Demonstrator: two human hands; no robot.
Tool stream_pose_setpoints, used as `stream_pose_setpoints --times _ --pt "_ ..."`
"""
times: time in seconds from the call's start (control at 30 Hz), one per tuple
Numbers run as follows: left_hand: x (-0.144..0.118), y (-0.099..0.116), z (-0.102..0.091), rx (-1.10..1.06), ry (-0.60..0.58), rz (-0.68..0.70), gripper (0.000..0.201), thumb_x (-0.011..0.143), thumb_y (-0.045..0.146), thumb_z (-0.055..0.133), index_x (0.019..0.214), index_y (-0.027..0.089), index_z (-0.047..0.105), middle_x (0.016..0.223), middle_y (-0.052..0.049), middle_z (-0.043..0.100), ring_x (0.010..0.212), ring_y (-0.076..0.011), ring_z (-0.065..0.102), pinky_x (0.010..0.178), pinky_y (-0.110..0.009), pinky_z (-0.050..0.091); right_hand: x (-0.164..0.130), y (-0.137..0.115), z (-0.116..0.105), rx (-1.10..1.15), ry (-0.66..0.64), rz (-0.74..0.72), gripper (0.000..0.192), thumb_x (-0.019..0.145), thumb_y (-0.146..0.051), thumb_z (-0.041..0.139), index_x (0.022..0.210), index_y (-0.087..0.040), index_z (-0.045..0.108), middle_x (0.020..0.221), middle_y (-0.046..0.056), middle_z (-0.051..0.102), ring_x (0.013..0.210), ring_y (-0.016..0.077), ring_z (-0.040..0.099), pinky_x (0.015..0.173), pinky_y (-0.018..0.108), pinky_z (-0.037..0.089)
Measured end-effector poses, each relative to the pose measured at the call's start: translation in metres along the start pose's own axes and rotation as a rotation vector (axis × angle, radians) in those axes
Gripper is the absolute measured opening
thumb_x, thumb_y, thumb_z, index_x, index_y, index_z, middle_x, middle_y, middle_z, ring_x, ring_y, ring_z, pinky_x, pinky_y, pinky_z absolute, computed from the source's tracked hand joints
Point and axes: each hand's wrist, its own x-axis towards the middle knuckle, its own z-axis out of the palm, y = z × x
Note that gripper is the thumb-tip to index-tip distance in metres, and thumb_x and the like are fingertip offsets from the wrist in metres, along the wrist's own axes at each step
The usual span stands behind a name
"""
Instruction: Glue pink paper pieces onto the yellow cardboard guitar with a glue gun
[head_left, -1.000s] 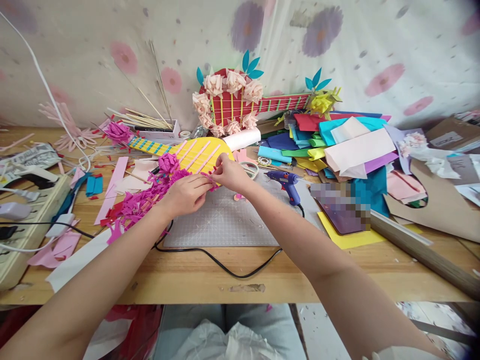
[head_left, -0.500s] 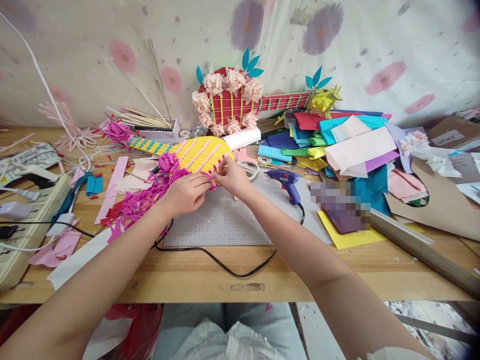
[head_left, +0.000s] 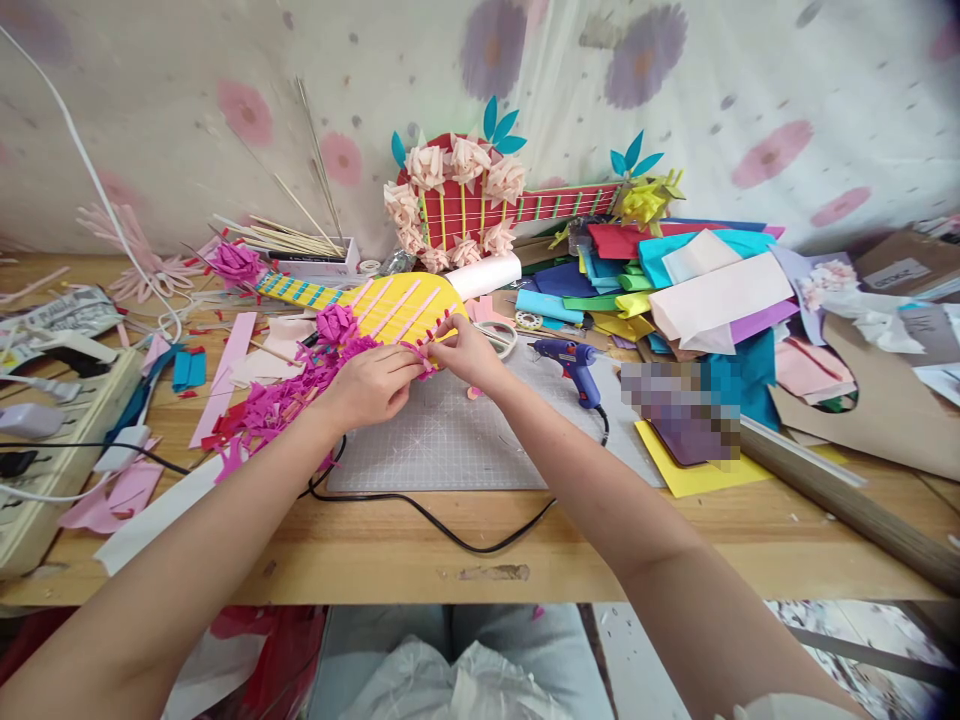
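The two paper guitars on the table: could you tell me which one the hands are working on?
The yellow guitar lying flat, where the left hand and right hand meet; the red guitar leans against the wall.

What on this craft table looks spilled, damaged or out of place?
Magenta paper scraps lie strewn left of the grey cutting mat. The wooden table edge has a chipped patch. A black cord trails across the front.

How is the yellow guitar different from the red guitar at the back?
The yellow guitar lies flat on the table; the red guitar stands up against the curtain. The yellow one has magenta flowers, the red one pale peach flowers and teal leaves. Both hands, left hand and right hand, touch the yellow one; nobody touches the red one. Both are paper crafts with strings.
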Motion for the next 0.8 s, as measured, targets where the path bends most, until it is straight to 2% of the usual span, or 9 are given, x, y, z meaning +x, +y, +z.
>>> stream_pose_setpoints --times 0.27,0.53,0.8 --pt "0.0024 0.0004 -0.0019 -0.029 -0.032 -0.018 0.036 0.076 0.009 0.048 0.106 0.016 0.066 0.108 -0.009 0.067 0.105 -0.0218 0.061 0.095 -0.038 0.048 -0.0002 -0.0037 -0.0009 -0.072 0.027 -0.035 0.021 0.071 -0.033 0.056 0.084 -0.023 0.043 0.077 -0.002 0.065 0.073 0.0180 0.061 0.068 0.031 0.044" --pt "0.0009 0.0006 -0.0023 -0.003 -0.021 0.001 0.035 0.076 0.009 0.047 0.105 0.015 0.066 0.107 -0.009 0.068 0.104 -0.0220 0.061 0.094 -0.038 0.049 0.0020 -0.0009 0.0006 -0.113 -0.052 -0.128 0.015 0.075 -0.028 0.051 0.087 -0.023 0.043 0.072 -0.003 0.066 0.073 0.0176 0.061 0.067 0.029 0.043" --pt "0.0031 0.0005 -0.0019 -0.006 -0.024 0.001 0.035 0.075 0.009 0.047 0.104 0.015 0.067 0.108 -0.010 0.068 0.104 -0.0219 0.061 0.095 -0.038 0.048 -0.0034 0.0014 -0.0050 -0.162 -0.005 -0.233 0.027 0.072 -0.015 0.046 0.098 -0.023 0.042 0.093 0.003 0.070 0.082 0.0212 0.064 0.074 0.036 0.046"
